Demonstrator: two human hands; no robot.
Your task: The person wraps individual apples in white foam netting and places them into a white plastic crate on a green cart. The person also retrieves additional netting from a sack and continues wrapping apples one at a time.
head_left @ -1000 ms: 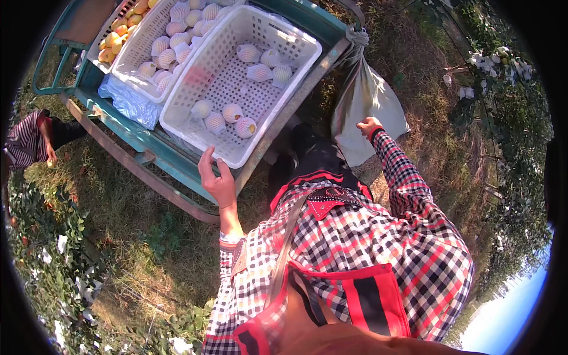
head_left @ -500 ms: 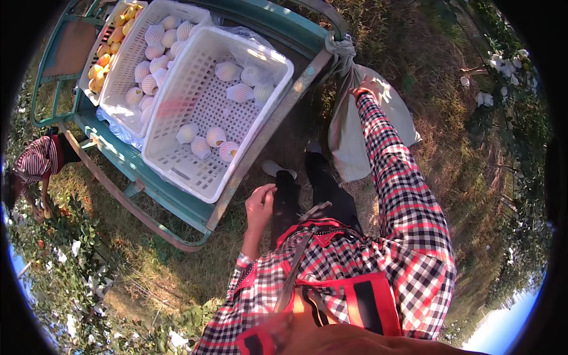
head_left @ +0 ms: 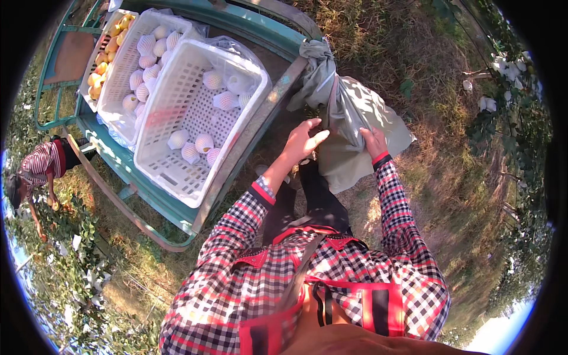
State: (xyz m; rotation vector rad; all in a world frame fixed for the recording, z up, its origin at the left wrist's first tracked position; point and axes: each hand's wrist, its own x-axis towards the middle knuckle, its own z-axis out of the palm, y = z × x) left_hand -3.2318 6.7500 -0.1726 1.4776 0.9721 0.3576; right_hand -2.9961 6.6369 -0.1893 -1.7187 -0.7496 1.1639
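A pale grey-green cloth bag (head_left: 387,112) hangs from the corner of the green cart, tied there in a bunched knot (head_left: 318,56). My right hand (head_left: 375,144) pinches a fold of the bag, its thumb on the near side and the fingers partly hidden. Just left of the bag, my left hand (head_left: 303,144) is open, with thumb and fingers apart and nothing in it. What the bag contains is hidden.
On the green cart (head_left: 171,220) stands a white crate (head_left: 171,168) with several net-wrapped round fruits (head_left: 204,144). Behind it are another crate (head_left: 118,94) of wrapped fruit and one of orange-yellow fruit (head_left: 97,77). A person (head_left: 41,163) bends by plants at the left.
My left hand has risen from beside my leg to the bag and opened. The right hand has come down from the bag's top to its middle. The person at left has reached lower.
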